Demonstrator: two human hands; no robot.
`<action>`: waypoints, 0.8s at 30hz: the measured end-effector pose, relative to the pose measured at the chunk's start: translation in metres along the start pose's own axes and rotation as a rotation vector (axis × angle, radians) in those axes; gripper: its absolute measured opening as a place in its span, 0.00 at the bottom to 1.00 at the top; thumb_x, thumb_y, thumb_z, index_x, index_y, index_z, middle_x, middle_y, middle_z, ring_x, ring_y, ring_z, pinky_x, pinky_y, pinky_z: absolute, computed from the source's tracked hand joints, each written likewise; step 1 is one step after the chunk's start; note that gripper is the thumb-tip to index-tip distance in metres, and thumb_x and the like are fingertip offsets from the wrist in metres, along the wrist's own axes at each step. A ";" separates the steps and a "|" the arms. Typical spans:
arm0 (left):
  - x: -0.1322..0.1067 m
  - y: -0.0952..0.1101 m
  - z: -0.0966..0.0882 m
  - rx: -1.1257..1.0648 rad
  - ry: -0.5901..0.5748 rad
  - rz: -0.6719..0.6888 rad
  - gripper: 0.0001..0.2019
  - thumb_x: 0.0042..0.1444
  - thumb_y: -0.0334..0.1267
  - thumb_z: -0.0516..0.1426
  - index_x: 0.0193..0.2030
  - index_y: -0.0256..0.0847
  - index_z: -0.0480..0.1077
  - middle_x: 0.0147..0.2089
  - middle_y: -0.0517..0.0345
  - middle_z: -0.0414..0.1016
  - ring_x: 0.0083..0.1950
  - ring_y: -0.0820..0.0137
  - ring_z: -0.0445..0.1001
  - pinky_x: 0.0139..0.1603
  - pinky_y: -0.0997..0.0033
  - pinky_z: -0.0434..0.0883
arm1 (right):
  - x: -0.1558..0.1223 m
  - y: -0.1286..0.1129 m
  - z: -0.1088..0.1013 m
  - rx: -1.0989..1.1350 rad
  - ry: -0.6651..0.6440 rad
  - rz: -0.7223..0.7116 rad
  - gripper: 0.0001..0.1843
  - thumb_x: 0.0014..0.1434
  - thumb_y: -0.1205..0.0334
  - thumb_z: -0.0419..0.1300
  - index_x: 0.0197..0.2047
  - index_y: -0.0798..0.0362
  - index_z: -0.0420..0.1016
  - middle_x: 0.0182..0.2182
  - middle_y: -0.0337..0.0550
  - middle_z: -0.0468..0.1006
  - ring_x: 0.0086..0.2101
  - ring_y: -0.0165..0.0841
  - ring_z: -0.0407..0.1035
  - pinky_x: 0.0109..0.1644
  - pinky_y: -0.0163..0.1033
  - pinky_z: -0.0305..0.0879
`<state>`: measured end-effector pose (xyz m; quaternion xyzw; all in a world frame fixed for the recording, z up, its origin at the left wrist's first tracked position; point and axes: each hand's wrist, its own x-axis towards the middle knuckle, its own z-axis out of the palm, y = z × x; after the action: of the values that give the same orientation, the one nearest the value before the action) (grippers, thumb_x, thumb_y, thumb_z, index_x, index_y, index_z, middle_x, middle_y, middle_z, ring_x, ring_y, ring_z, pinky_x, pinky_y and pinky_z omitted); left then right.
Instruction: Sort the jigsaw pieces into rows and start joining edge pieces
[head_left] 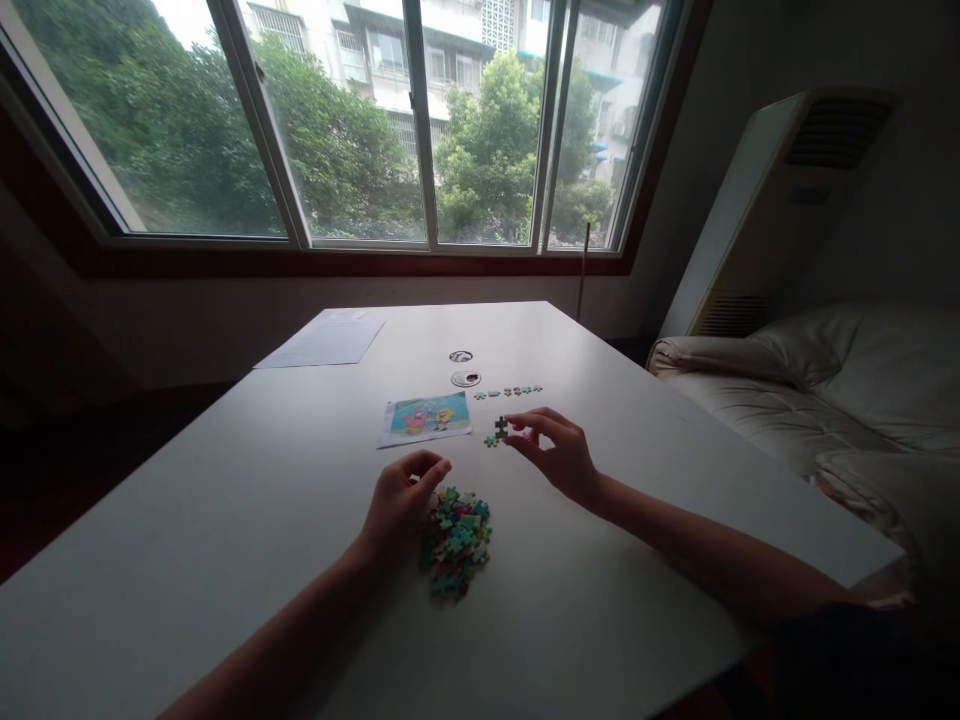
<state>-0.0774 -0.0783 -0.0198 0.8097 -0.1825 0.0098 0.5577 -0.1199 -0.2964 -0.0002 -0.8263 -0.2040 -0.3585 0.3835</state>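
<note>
My right hand (553, 450) pinches a dark green jigsaw piece (501, 428) between thumb and fingertips, upright a little above the table. A few loose pieces (491, 441) lie just beside it, partly behind the fingers. Beyond them runs a short row of jigsaw pieces (517, 391). My left hand (405, 495) is closed, thumb against curled fingers, at the upper left edge of a heap of mostly green jigsaw pieces (457, 540). Whether anything small is between its fingers is hidden. A printed cartoon picture (427, 415) lies past my left hand.
The white table (225, 520) narrows toward the window wall. Two round items (466, 379) lie beyond the picture, and paper sheets (322, 341) lie at the far left. To the right are a pale sofa (735, 385) and a standing air conditioner (750, 200).
</note>
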 end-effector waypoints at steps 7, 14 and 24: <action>-0.002 0.007 0.002 0.007 0.001 0.003 0.13 0.47 0.46 0.55 0.25 0.36 0.70 0.24 0.59 0.70 0.27 0.70 0.67 0.28 0.74 0.63 | 0.001 -0.003 -0.003 -0.040 0.001 -0.036 0.12 0.52 0.57 0.59 0.41 0.52 0.73 0.32 0.42 0.75 0.24 0.25 0.64 0.33 0.34 0.65; -0.002 0.006 0.002 -0.001 -0.003 -0.004 0.12 0.47 0.45 0.56 0.25 0.36 0.70 0.24 0.60 0.69 0.27 0.71 0.66 0.27 0.75 0.63 | 0.002 -0.002 -0.003 -0.089 -0.004 -0.060 0.12 0.52 0.56 0.59 0.40 0.52 0.73 0.31 0.42 0.75 0.23 0.25 0.64 0.34 0.35 0.64; -0.003 0.006 0.002 -0.006 -0.009 -0.003 0.13 0.47 0.46 0.56 0.25 0.36 0.69 0.24 0.61 0.68 0.26 0.73 0.64 0.26 0.76 0.62 | 0.005 0.004 -0.005 -0.161 -0.081 -0.059 0.13 0.54 0.57 0.58 0.42 0.52 0.72 0.34 0.42 0.75 0.22 0.23 0.63 0.33 0.33 0.63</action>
<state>-0.0824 -0.0814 -0.0163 0.8083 -0.1838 0.0046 0.5593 -0.1161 -0.3025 0.0038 -0.8619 -0.2140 -0.3512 0.2966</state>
